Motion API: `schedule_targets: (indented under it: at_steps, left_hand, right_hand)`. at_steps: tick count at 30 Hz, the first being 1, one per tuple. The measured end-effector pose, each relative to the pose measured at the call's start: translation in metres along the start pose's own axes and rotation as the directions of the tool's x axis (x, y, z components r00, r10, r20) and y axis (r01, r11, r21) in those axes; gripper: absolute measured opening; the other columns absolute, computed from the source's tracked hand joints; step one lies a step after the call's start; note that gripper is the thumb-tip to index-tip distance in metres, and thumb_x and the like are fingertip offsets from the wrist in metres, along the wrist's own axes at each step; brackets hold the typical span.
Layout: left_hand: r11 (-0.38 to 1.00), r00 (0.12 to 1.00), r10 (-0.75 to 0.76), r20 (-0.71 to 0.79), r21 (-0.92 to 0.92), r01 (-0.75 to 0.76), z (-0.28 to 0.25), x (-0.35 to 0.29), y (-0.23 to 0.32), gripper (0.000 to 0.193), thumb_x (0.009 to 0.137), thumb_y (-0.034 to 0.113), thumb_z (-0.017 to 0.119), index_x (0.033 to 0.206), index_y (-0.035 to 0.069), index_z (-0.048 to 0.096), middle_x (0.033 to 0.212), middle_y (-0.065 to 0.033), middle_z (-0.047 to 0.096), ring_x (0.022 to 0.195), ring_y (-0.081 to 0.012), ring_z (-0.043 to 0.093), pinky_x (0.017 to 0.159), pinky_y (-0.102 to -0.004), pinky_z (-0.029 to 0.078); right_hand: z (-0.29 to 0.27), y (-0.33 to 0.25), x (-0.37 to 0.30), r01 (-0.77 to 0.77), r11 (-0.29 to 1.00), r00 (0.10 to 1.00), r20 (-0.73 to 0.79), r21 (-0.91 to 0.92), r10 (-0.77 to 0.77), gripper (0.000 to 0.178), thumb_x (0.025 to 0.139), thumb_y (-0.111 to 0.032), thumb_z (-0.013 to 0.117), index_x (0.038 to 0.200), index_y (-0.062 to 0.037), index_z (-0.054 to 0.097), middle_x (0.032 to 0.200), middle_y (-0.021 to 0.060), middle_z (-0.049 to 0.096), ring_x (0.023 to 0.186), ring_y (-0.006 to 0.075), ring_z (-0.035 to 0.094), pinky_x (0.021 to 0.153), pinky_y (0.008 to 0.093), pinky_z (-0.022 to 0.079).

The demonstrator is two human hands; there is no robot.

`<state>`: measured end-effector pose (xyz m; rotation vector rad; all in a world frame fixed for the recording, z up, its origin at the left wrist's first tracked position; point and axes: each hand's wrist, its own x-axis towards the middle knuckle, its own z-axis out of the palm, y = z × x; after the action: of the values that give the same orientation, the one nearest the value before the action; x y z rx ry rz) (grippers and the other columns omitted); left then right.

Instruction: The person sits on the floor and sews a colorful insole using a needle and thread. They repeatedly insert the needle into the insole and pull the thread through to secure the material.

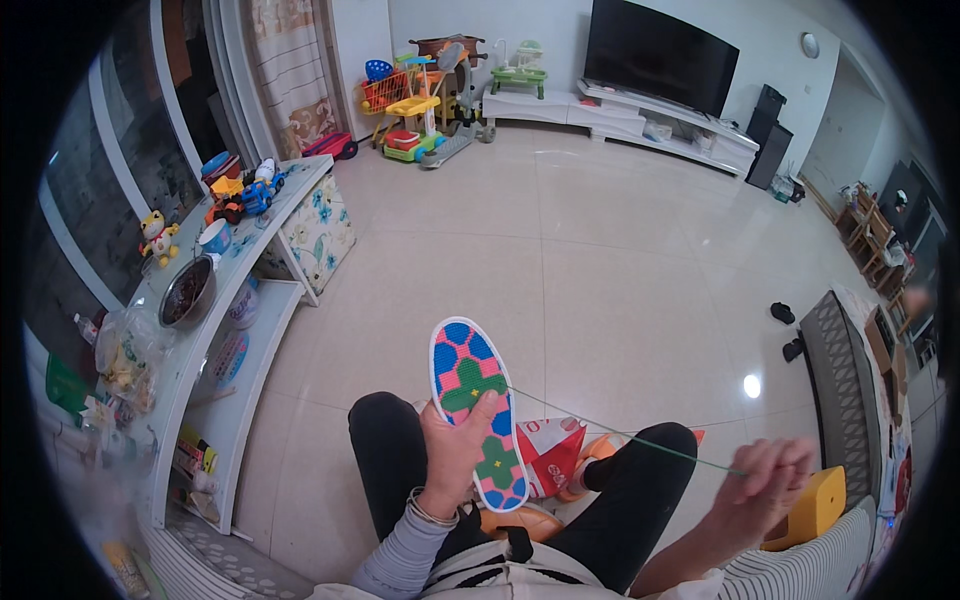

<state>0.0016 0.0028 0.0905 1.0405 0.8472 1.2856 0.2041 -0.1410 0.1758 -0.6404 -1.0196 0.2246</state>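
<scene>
My left hand (454,447) grips an embroidered shoe insole (478,350) by its edge, thumb laid across the stitched face. The insole stands tilted above my lap, with a white rim and a blue, pink and green pattern. From its right edge a green thread (620,432) runs taut to my right hand (765,485), raised out to the right. The right fingers are closed round the thread's end and slightly blurred. Whether a needle is among them cannot be made out.
A red and white bag (545,455) lies between my legs, by an orange shoe (590,460). To the left stands a white shelf (265,330) with a metal bowl (188,292) and toys. A yellow object (818,505) is beside my right hand. Far off are a television (660,55) and ride-on toys.
</scene>
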Motion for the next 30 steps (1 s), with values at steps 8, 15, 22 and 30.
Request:
schedule_targets:
  at_steps: [8,15,22,30]
  left_hand:
    - [0.999,0.999,0.036,-0.037,0.01,-0.036,-0.01,0.007,-0.004,0.013,0.081,0.004,0.062,0.093,-0.001,0.06,0.083,-0.0031,0.064,0.068,-0.0049,0.058,0.059,-0.0196,0.047]
    - [0.998,0.997,0.055,-0.053,-0.006,-0.056,-0.007,0.007,-0.001,0.014,0.082,0.005,0.061,0.094,-0.001,0.06,0.085,-0.0039,0.064,0.07,-0.0058,0.058,0.062,-0.02,0.047]
    - [0.996,0.992,0.086,-0.088,0.009,-0.086,-0.014,0.011,-0.003,0.014,0.082,0.005,0.061,0.094,-0.001,0.06,0.085,-0.0031,0.064,0.07,-0.0055,0.058,0.061,-0.0202,0.047]
    - [0.996,0.991,0.09,-0.097,0.006,-0.09,-0.02,0.014,0.0,0.013,0.082,0.005,0.061,0.093,-0.001,0.06,0.084,-0.0022,0.064,0.07,-0.0049,0.057,0.062,-0.0201,0.046]
  right_hand:
    - [-0.04,-0.035,0.025,0.175,0.979,0.983,-0.071,0.108,-0.168,0.009,0.091,-0.011,0.047,0.093,-0.0023,0.044,0.065,0.0035,0.042,0.052,0.008,0.036,0.05,0.0187,0.036]
    - [-0.084,-0.046,0.036,0.249,0.968,0.945,-0.225,0.034,-0.236,0.008,0.092,-0.01,0.046,0.092,-0.0024,0.044,0.068,0.0035,0.042,0.054,0.008,0.037,0.053,0.0192,0.038]
    - [-0.128,-0.055,0.038,0.22,0.975,0.916,-0.339,-0.023,-0.215,0.009,0.091,-0.01,0.047,0.095,-0.0011,0.047,0.072,0.0033,0.043,0.061,0.0089,0.039,0.06,0.0232,0.04]
    - [-0.171,-0.055,0.04,0.153,0.984,0.884,-0.432,-0.088,-0.176,0.01,0.09,-0.01,0.05,0.091,-0.0005,0.053,0.077,0.0054,0.05,0.063,0.0099,0.044,0.058,0.0208,0.041]
